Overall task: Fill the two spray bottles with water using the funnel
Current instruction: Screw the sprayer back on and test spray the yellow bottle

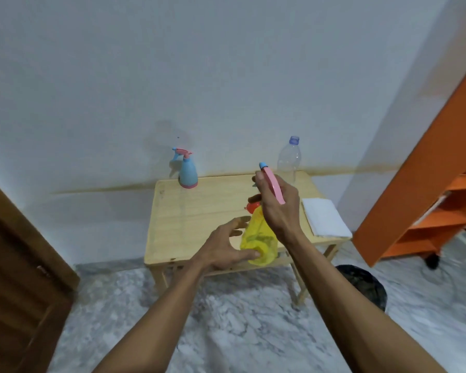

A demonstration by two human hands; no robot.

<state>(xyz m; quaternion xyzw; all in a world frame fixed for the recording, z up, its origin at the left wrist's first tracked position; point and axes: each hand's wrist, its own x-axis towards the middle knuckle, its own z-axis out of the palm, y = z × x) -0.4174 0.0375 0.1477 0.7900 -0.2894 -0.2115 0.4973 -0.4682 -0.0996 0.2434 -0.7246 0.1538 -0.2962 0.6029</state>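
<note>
Head view: right hand grips the pink sprayer head of the yellow spray bottle, above the surface's front edge. Left hand, fingers spread, touches the bottle's base. Blue spray bottle stands at the far edge.

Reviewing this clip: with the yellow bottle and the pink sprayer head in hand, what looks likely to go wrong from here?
1. The left hand only loosely cups the yellow bottle, which sits near the table's front edge; it may tip or slide off.
2. The right hand holds the pink sprayer head above the white cloth and table; it may drip.
</note>
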